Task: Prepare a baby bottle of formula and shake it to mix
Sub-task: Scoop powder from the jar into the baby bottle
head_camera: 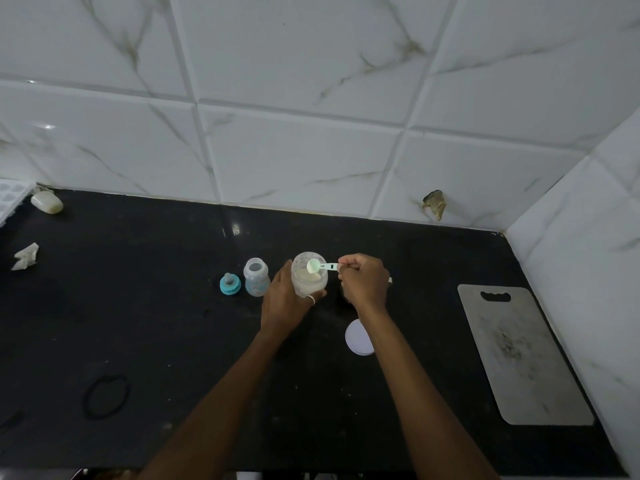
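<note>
Powder is sitting heaped in the pale green scoop (314, 265), which the person's right hand (363, 280) is pinching by the end of its handle, fingers pressed together around it. That scoop is hanging right over the open mouth of the clear formula jar (309, 276), and more pale powder is lying in the bottom of the jar. The left hand (285, 299) is wrapping around the jar's near left side, fingers curled against the wall and a ring showing on one finger, steadying it on the black countertop (173, 323). Just beside the jar to the left, the baby bottle (256, 276) is standing upright and uncapped, and whether it is holding water I cannot tell. Its teal nipple ring (230, 284) is resting on the counter next to it, further left. A round white lid (358, 337) is lying flat nearer the person, partly hidden under the right forearm. Off to the right a grey cutting board (519, 355) is lying near the tiled wall, well apart from the jar.
</note>
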